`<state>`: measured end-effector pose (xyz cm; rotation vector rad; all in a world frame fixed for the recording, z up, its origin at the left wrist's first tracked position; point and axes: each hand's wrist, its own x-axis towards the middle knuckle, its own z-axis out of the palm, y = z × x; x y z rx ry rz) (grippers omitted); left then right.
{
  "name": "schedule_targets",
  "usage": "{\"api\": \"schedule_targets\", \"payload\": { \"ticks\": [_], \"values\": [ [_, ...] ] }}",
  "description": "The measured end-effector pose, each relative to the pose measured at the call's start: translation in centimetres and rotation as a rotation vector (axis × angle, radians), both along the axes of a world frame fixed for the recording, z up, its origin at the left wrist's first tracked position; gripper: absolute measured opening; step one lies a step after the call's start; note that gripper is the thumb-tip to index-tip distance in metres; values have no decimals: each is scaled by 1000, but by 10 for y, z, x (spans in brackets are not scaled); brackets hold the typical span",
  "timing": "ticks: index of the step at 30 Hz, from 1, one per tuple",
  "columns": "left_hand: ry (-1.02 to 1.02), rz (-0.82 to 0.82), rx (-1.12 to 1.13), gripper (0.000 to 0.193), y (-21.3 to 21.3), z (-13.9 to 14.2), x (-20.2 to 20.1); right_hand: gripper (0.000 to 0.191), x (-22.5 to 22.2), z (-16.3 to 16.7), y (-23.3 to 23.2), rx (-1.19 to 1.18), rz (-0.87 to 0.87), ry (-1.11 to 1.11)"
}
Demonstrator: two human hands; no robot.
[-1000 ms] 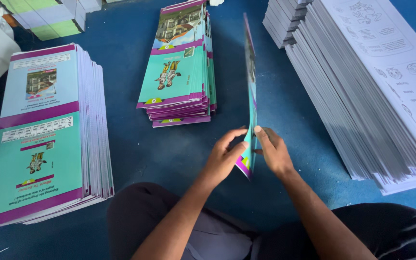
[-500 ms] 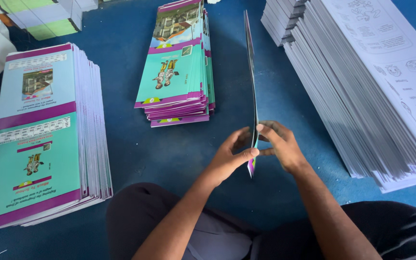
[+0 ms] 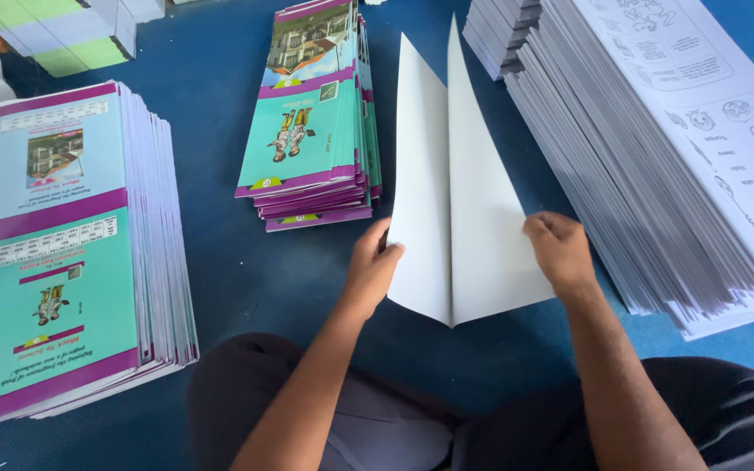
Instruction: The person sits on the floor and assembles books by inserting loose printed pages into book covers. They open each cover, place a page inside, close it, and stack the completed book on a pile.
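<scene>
Nearest the viewer, the left hand (image 3: 373, 266) pinches the left leaf and the right hand (image 3: 558, 251) grips the right edge of a folded white cover sheet (image 3: 455, 218), which is held open in a V above the blue floor (image 3: 220, 262), fold at 6 o'clock. The sheet looks light, thin and easily creased, so it is best held at its outer edges near the fold. Farther out lie a teal-and-purple cover stack (image 3: 311, 122) at 11 o'clock, a larger cover stack (image 3: 63, 244) at 9 o'clock and printed white sheets (image 3: 656, 148) at 2 o'clock.
</scene>
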<state>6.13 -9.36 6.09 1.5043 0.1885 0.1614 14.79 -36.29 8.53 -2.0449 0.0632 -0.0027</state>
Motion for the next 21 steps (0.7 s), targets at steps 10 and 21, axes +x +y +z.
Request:
{"api": "schedule_targets", "payload": {
  "ticks": [10,21],
  "values": [
    [3,151,306,52,20,8,-7,24,12,-30,-16,-403,-149,-87],
    [337,196,537,77,37,3,-2,38,23,-60,-25,-737,-214,304]
  ]
}}
